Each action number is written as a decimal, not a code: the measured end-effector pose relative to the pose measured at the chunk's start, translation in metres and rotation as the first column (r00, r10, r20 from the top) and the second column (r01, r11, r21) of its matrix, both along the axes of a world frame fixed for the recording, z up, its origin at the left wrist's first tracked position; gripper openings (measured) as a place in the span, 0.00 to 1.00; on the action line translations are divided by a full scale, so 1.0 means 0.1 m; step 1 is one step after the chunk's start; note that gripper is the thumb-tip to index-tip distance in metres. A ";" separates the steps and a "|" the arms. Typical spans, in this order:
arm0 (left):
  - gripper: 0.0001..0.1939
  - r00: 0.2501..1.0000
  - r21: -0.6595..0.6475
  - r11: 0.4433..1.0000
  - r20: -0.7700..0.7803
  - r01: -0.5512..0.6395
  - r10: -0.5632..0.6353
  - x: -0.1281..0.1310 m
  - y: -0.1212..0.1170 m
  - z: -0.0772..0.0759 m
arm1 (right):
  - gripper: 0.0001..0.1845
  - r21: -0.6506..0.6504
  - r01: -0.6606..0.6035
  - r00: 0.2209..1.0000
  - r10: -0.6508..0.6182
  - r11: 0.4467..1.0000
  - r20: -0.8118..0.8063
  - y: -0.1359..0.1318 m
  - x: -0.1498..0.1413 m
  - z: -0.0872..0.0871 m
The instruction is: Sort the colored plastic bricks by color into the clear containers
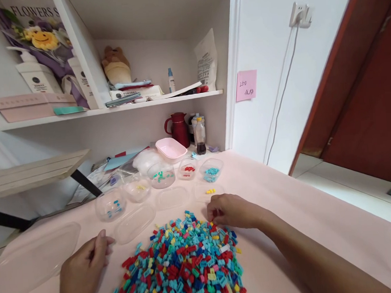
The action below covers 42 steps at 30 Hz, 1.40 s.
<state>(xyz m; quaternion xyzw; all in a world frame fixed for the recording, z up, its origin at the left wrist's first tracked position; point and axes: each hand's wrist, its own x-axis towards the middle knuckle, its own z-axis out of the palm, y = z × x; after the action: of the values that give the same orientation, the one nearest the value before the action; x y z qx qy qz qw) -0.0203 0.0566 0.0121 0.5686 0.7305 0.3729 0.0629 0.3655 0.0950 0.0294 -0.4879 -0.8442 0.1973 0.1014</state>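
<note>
A wide pile of small toy building bricks [186,263] in red, blue, green, yellow, white and pink lies in front of me. My right hand [228,211] is at the pile's upper right edge, fingers drawn together in a pinch; what is between the fingertips is hidden. To the left of the pile, my left hand [86,265] rests near the table, its fingers loosely apart and holding nothing. Beyond my right hand, several yellow bricks [210,191] lie in a row on a clear lid. Another clear lid [135,223] lies close to my left fingertips.
Clear tubs stand behind the pile, holding blue bricks [114,209], pale yellow bricks [140,187], green bricks [162,175], red bricks [189,169] and light blue bricks [212,174]. Further back are a pink basin [171,148], a red jug [180,130] and a bottle [200,137].
</note>
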 end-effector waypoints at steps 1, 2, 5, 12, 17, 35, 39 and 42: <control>0.21 1.000 -0.001 1.000 -0.003 0.002 -0.002 0.01 0.00 0.00 | 0.08 0.002 0.001 1.000 -0.001 1.000 -0.004 0.00 0.00 0.00; 0.21 1.000 0.001 1.000 -0.009 0.005 -0.005 0.01 0.00 0.01 | 0.09 0.002 -0.005 1.000 0.005 1.000 -0.010 -0.01 0.00 0.01; 0.22 1.000 0.030 0.999 -0.027 0.014 -0.013 0.03 0.00 0.02 | 0.13 -0.013 -0.035 0.999 0.034 0.999 -0.024 -0.01 0.01 0.01; 0.21 0.999 0.033 0.999 -0.042 0.018 -0.017 0.01 -0.01 0.01 | 0.11 -0.044 -0.028 0.996 0.024 0.999 -0.087 0.02 -0.01 -0.02; 0.22 1.000 0.019 1.000 -0.025 0.017 -0.017 0.00 0.00 0.00 | 0.07 -0.092 -0.007 0.967 -0.016 0.996 -0.256 0.06 0.04 0.01; 0.22 0.999 -0.072 0.997 0.032 -0.003 0.005 0.00 0.02 -0.01 | 0.10 0.141 0.578 0.795 -0.514 0.804 -0.322 0.40 0.35 -0.15; 0.22 0.999 -0.078 0.997 0.047 0.004 0.000 0.01 0.01 0.03 | 0.11 0.105 0.654 0.746 -0.614 0.749 -0.258 0.36 0.47 -0.06; 0.21 0.998 -0.070 0.998 0.057 0.007 -0.003 0.02 0.01 0.04 | 0.09 0.051 0.621 0.779 -0.607 0.782 -0.157 0.33 0.51 -0.05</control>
<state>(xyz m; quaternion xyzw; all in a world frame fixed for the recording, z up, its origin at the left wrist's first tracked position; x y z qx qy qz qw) -0.0183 0.0575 0.0166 0.5570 0.7396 0.3630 0.1047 0.4169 0.1280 0.0249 -0.7166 -0.6391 0.1428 0.2399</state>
